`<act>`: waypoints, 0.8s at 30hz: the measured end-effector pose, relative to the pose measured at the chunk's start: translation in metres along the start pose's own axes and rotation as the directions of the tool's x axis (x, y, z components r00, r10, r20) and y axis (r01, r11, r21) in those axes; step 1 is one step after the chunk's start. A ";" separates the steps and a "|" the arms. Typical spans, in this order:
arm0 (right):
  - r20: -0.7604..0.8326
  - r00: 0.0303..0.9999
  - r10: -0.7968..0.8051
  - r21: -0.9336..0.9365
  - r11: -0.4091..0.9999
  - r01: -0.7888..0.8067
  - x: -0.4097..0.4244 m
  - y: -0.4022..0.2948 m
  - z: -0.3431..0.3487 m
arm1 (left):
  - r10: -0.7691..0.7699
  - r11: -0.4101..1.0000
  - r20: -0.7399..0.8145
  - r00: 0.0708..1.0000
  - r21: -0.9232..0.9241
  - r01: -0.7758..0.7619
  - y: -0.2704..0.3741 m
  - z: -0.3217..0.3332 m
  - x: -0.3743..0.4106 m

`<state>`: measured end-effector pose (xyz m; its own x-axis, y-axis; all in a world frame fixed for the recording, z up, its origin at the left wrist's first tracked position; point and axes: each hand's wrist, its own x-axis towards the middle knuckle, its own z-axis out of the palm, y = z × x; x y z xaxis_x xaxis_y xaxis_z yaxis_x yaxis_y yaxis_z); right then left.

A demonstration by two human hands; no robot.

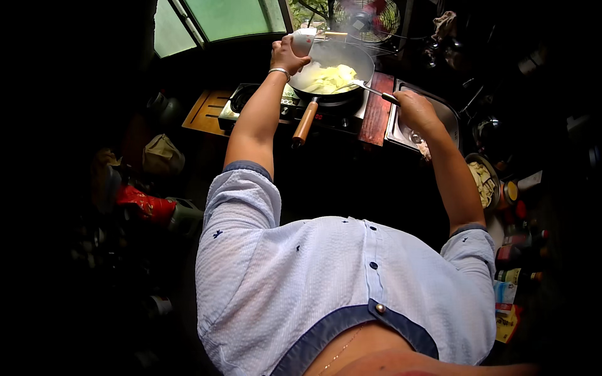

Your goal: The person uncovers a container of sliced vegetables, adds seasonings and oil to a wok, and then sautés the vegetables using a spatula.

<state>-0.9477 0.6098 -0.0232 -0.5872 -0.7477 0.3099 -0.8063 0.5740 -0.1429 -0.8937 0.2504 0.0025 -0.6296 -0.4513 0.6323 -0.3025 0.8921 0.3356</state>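
Observation:
My left hand (287, 54) grips a small white bowl (303, 41), tilted over the left side of a dark frying pan (364, 54). Pale yellow-green sliced vegetables (331, 79) lie in the pan, and steam rises from it. My right hand (416, 109) is closed around the black handle of a metal spatula (374, 90), whose blade rests among the slices. The pan's wooden handle (305, 123) points towards me. Beneath the pan is an electric cooktop (329, 117) with a lit red display. The inside of the bowl is hidden from me.
A stainless steel sink (400, 129) adjoins a reddish wooden board (377, 110) right of the cooktop. On the left lies a slotted wooden board (204, 113). Behind the pan stands a fan (369, 21) at the window. Far right are a bowl of pale slices (482, 181) and several bottles (515, 254).

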 end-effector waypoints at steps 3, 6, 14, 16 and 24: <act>-0.008 0.999 0.045 -0.005 0.999 -0.045 0.004 -0.007 -0.006 | -0.380 0.711 0.061 0.923 -0.619 0.334 -0.013 -0.024 -0.010; -0.009 0.993 0.121 -0.001 0.993 -0.121 0.009 -0.025 -0.005 | -0.483 0.098 0.299 0.823 -0.916 0.390 -0.051 -0.051 -0.035; -0.042 0.962 0.270 0.131 0.956 -0.263 0.020 -0.069 0.023 | -0.231 -0.157 0.419 0.878 -0.907 0.391 -0.142 -0.147 -0.153; -0.020 0.951 0.308 0.173 0.938 -0.300 0.025 -0.080 0.032 | -0.280 -0.162 0.453 0.847 -0.891 0.423 -0.167 -0.166 -0.176; 0.043 0.923 0.381 0.132 0.914 -0.384 0.041 -0.107 0.011 | -0.385 -0.122 0.493 0.780 -0.865 0.487 -0.201 -0.220 -0.222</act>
<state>-0.8867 0.5142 -0.0052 -0.8528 -0.4861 0.1908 -0.5210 0.7673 -0.3739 -0.5353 0.1666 -0.0519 -0.7277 -0.6856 0.0198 0.3495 -0.3458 0.8708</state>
